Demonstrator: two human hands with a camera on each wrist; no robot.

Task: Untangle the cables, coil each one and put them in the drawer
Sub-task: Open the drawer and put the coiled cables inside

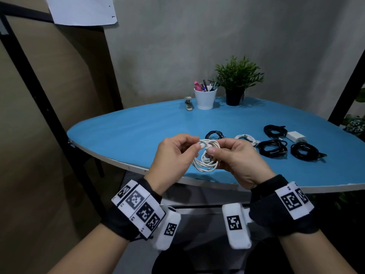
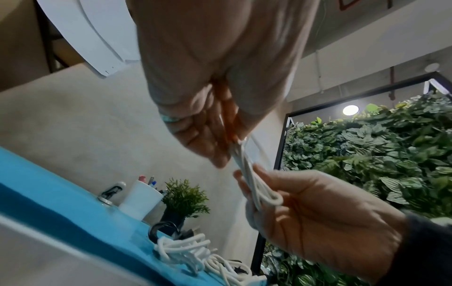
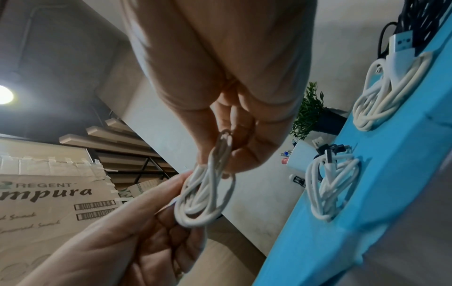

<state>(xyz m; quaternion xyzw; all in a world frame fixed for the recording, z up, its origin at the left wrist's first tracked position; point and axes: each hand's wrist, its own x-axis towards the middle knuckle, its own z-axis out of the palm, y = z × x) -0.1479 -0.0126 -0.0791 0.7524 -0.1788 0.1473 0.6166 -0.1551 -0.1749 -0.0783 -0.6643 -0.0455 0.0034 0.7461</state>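
Both hands hold a thin white cable, wound into loops, in the air above the near edge of the blue oval worktop. The left hand pinches its upper strands with curled fingers; the right hand pinches the bundle opposite. Coiling seems nearly finished; next, probably tuck the loose end and set it beside the coiled black cables.

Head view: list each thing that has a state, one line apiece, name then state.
white cable: coiled, held off the table by both hands
left hand: pinches the white cable
right hand: pinches the white cable
second white cable: bundled, lying on the table
black cables: coiled, lying on the table
white charger: lying flat
pen cup: upright, filled with pens
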